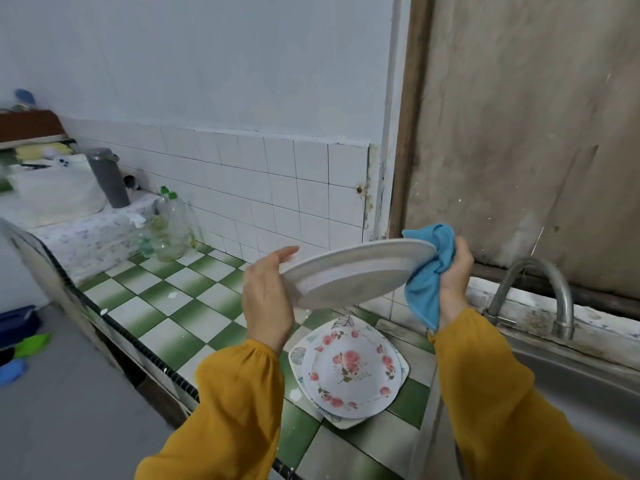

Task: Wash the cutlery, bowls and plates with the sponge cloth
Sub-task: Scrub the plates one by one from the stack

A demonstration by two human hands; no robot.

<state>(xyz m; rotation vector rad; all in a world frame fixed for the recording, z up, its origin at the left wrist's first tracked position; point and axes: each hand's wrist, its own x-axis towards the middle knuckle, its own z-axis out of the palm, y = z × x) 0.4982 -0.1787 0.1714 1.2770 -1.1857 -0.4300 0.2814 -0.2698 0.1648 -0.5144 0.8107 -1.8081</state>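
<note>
I hold a white round plate up over the counter, its underside facing me. My left hand grips its left rim with the thumb on the near side. My right hand clutches a blue sponge cloth bunched against the plate's right rim. Below, a stack of plates lies on the counter: a round floral plate on top of a squarish white plate.
The green-and-white checkered tile counter runs to the left, with clear bottles with green caps and a grey jug at the back. A steel sink and curved tap are on the right.
</note>
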